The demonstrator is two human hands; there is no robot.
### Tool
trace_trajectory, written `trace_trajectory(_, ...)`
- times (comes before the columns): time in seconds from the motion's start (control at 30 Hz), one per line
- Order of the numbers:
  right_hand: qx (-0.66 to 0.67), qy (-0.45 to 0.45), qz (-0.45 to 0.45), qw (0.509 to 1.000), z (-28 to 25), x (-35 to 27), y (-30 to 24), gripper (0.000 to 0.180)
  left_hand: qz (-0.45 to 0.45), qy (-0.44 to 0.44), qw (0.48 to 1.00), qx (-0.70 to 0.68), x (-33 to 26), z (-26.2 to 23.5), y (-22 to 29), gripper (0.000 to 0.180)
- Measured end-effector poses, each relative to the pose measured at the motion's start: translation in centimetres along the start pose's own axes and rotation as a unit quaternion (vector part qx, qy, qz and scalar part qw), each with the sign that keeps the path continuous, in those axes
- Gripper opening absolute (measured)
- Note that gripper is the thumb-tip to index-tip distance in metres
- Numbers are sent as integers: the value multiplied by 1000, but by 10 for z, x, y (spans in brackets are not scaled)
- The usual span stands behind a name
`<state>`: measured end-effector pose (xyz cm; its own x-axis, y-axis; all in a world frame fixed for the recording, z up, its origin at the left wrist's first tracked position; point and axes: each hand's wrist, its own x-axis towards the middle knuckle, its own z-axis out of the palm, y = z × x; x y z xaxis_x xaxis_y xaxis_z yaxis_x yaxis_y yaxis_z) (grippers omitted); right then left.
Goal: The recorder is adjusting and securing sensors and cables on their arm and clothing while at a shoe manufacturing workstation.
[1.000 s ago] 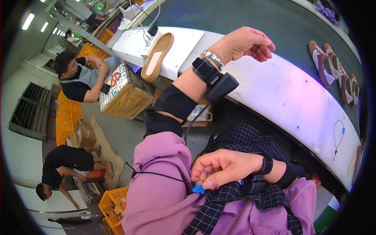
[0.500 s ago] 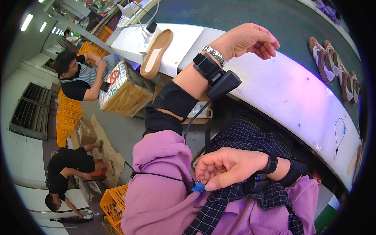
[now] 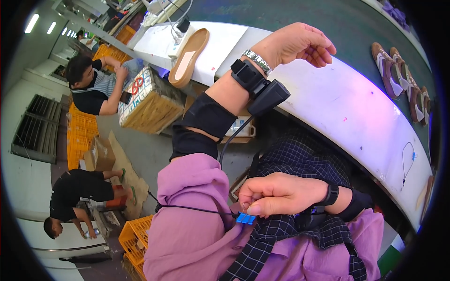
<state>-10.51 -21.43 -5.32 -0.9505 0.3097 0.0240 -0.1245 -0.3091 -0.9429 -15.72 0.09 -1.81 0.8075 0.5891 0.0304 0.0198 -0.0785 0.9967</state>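
My left hand (image 3: 305, 46) hovers above the white table edge (image 3: 356, 117), fingers loosely curled and apart, holding nothing. A metal-band watch (image 3: 258, 62) and a strapped black device (image 3: 269, 98) sit on its wrist. Lower down, my right hand (image 3: 281, 191) is closed in a pinch on the wire handle of a blue binder clip (image 3: 245, 218). That clip grips a fold of the pink sleeve (image 3: 192, 180) of my left arm, at the end of a thin black cable (image 3: 192, 209). A black band (image 3: 331, 194) circles my right wrist.
Sneakers (image 3: 390, 75) stand on the green surface at the right. A tan shoe sole (image 3: 190, 57) lies by a power strip. A looped cord with a blue clip (image 3: 414, 156) rests on the table. Left are orange crates (image 3: 133, 234), a stool-high box (image 3: 150, 103) and two persons.
My right hand and the blue clip have shifted slightly right and up, and the clip has turned. My left hand has risen a little. A bent-over person at the left has moved.
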Motion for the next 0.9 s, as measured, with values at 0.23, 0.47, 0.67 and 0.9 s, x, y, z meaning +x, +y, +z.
trace_trajectory(0.23,-147,78,-194,967,11,-1,-3,17,2,8,1000,-13,0,-1,-3,25)
trace_trajectory(0.47,-212,95,-295,927,15,3,-3,14,-10,-3,999,-32,7,8,-9,25)
trace_trajectory(0.67,-221,131,-323,911,22,3,-5,17,-16,-2,999,-44,13,13,-18,23)
trace_trajectory(0.9,-255,131,-342,895,14,6,-18,18,-35,-15,997,-69,21,9,-17,23)
